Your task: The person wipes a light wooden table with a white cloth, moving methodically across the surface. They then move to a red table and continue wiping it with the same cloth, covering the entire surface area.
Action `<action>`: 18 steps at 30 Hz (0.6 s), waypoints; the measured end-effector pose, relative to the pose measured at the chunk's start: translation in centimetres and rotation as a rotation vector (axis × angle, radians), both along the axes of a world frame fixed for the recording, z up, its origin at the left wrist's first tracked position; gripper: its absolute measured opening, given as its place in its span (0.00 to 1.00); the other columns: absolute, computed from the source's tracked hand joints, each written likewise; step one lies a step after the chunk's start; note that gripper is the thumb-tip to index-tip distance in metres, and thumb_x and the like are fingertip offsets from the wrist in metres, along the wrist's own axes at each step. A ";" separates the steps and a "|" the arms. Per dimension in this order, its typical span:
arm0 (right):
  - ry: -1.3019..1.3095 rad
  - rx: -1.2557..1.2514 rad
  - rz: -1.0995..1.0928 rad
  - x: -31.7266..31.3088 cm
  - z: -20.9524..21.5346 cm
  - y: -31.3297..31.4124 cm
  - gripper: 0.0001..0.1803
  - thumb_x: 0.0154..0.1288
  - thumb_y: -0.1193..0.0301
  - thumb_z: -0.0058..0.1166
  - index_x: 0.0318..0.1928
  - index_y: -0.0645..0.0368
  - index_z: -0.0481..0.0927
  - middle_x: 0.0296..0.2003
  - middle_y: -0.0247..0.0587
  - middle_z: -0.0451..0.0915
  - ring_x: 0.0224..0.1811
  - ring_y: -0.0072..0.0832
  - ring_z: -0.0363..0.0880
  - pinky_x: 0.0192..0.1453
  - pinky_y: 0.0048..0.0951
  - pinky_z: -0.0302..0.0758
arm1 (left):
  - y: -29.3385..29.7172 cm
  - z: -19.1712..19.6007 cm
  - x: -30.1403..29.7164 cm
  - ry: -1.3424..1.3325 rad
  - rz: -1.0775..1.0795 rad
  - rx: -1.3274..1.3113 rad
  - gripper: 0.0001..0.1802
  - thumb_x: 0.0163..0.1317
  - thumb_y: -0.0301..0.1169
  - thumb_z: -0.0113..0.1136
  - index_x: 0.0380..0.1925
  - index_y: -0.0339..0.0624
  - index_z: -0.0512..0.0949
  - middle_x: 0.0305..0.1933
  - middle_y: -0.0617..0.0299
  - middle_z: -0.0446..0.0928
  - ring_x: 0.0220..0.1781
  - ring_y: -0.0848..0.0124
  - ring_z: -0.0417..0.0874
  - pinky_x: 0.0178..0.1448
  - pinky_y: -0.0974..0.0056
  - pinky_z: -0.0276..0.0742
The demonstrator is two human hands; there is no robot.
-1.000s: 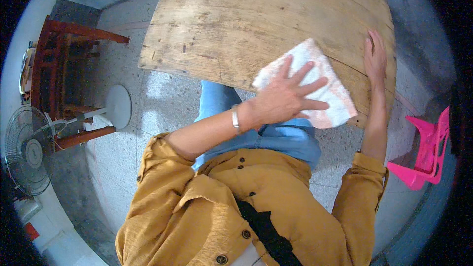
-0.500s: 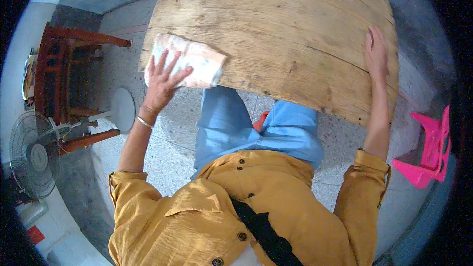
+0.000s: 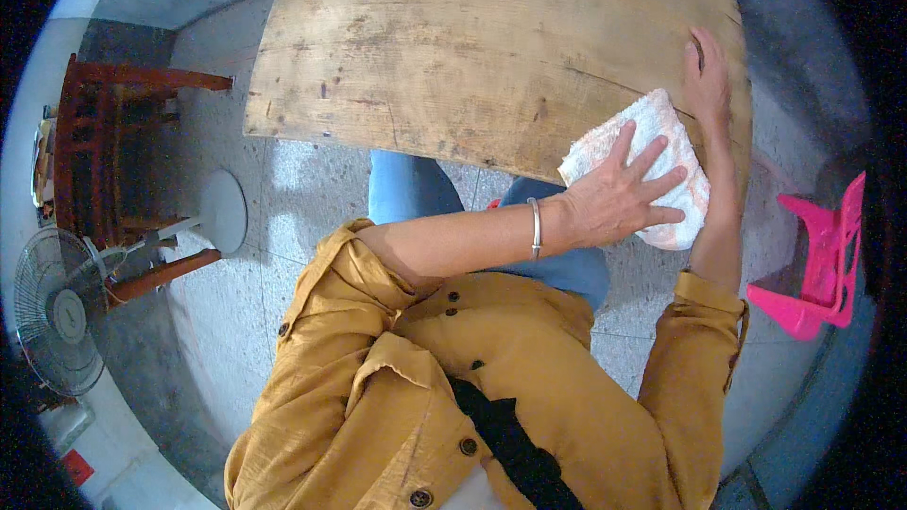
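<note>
A folded white and pale pink cloth (image 3: 666, 198) lies over the near right corner of the wooden table (image 3: 425, 66), its lower part reaching past the edge. My left hand (image 3: 609, 198) rests on the cloth with its fingers spread and stretched out, pressing it from above, not wrapped around it. The left forearm, with a silver bangle (image 3: 537, 227), crosses in front of my body. Near the table's right edge, my right hand (image 3: 709, 80) lies on the wood with fingers stretched forward, holding nothing that I can see. The cloth is close beside my right forearm.
A dark wooden chair (image 3: 90, 146) and a grey fan (image 3: 61, 316) stand at the left, beside a round pale disc (image 3: 224, 211). A bright pink plastic stool (image 3: 822, 255) is at the right. Speckled floor (image 3: 312, 198) shows below the table.
My left hand has swept the cloth from the table's near left corner across to the near right corner. The right hand stays at the right edge.
</note>
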State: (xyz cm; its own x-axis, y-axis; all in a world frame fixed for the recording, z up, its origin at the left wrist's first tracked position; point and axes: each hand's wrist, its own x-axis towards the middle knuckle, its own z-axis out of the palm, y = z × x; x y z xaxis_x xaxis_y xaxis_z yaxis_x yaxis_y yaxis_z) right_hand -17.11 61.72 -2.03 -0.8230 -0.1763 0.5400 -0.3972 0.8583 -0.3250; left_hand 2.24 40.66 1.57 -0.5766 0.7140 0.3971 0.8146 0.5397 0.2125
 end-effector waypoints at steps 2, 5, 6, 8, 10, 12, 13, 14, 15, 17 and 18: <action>0.015 -0.009 0.026 -0.1 -0.1 -0.1 0.19 0.69 0.65 0.46 0.55 0.62 0.76 0.57 0.53 0.75 0.60 0.48 0.72 0.66 0.40 0.67 | -1.1 0.0 -0.1 -0.017 -0.011 0.004 0.27 0.59 0.37 0.52 0.61 0.75 0.71 0.73 0.64 0.58 0.74 0.45 0.54 0.65 0.24 0.55; 0.000 0.001 0.012 0.0 -0.1 -0.3 0.19 0.69 0.65 0.46 0.55 0.62 0.76 0.56 0.54 0.75 0.60 0.49 0.72 0.65 0.40 0.67 | -7.0 0.0 0.5 -0.079 0.098 -0.082 0.31 0.57 0.44 0.58 0.63 0.78 0.69 0.76 0.68 0.54 0.78 0.49 0.48 0.69 0.25 0.45; -0.026 -0.002 0.012 0.0 0.1 -0.2 0.19 0.70 0.64 0.46 0.55 0.61 0.76 0.56 0.54 0.75 0.60 0.49 0.72 0.65 0.40 0.67 | -9.6 0.7 0.8 -0.133 0.133 -0.121 0.32 0.56 0.46 0.59 0.64 0.79 0.68 0.77 0.69 0.53 0.78 0.49 0.46 0.71 0.26 0.43; -0.057 -0.015 0.005 0.0 0.4 -0.3 0.19 0.70 0.64 0.45 0.55 0.61 0.76 0.56 0.54 0.75 0.59 0.50 0.72 0.64 0.41 0.68 | -14.7 1.7 1.0 -0.187 0.246 -0.183 0.34 0.54 0.43 0.63 0.64 0.77 0.68 0.76 0.68 0.54 0.78 0.50 0.46 0.74 0.31 0.37; -0.070 -0.019 -0.021 0.4 0.5 -0.5 0.19 0.70 0.64 0.45 0.55 0.60 0.76 0.56 0.54 0.75 0.59 0.50 0.72 0.63 0.42 0.68 | -20.3 0.4 -0.5 -0.066 0.391 -0.312 0.31 0.60 0.46 0.59 0.65 0.73 0.67 0.75 0.65 0.57 0.77 0.49 0.49 0.72 0.28 0.39; 0.036 0.024 -0.018 0.1 -0.1 0.0 0.19 0.70 0.64 0.45 0.55 0.60 0.76 0.56 0.53 0.76 0.58 0.49 0.73 0.63 0.42 0.68 | -25.6 -0.8 -3.3 -0.050 0.629 -0.277 0.26 0.65 0.45 0.54 0.65 0.72 0.68 0.75 0.62 0.57 0.76 0.46 0.52 0.67 0.24 0.47; 0.092 0.042 -0.010 -0.2 -0.3 0.0 0.19 0.70 0.64 0.45 0.55 0.59 0.76 0.55 0.52 0.76 0.58 0.49 0.73 0.63 0.42 0.69 | -27.9 -1.4 -4.7 -0.052 0.743 -0.168 0.24 0.68 0.47 0.50 0.65 0.72 0.67 0.74 0.60 0.58 0.75 0.45 0.53 0.65 0.21 0.47; 0.094 0.053 -0.008 -0.2 -0.2 0.0 0.19 0.70 0.64 0.46 0.55 0.59 0.76 0.55 0.52 0.76 0.58 0.49 0.73 0.63 0.42 0.69 | -29.4 -1.4 -6.3 -0.045 0.835 -0.168 0.24 0.70 0.51 0.45 0.65 0.73 0.67 0.74 0.59 0.59 0.75 0.45 0.53 0.64 0.20 0.46; 0.098 0.063 -0.001 -0.4 -0.2 -0.2 0.19 0.70 0.64 0.46 0.55 0.59 0.76 0.55 0.51 0.77 0.58 0.48 0.73 0.63 0.42 0.69 | -29.7 -1.1 -7.8 -0.053 0.913 -0.148 0.24 0.70 0.54 0.42 0.65 0.75 0.66 0.74 0.60 0.59 0.75 0.45 0.53 0.64 0.20 0.45; 0.064 0.076 0.001 -0.7 0.0 -0.3 0.19 0.70 0.64 0.46 0.55 0.59 0.76 0.56 0.51 0.76 0.59 0.48 0.72 0.64 0.41 0.68 | -28.5 -1.4 -10.9 -0.003 0.949 -0.204 0.25 0.70 0.55 0.40 0.65 0.75 0.66 0.74 0.61 0.59 0.75 0.45 0.54 0.65 0.21 0.45; 0.023 0.080 -0.011 -0.6 0.1 0.1 0.19 0.70 0.64 0.46 0.55 0.59 0.76 0.56 0.51 0.76 0.60 0.48 0.72 0.64 0.41 0.67 | -26.8 -1.5 -12.4 0.030 0.924 -0.219 0.25 0.70 0.55 0.40 0.65 0.75 0.66 0.74 0.61 0.59 0.75 0.45 0.54 0.65 0.22 0.45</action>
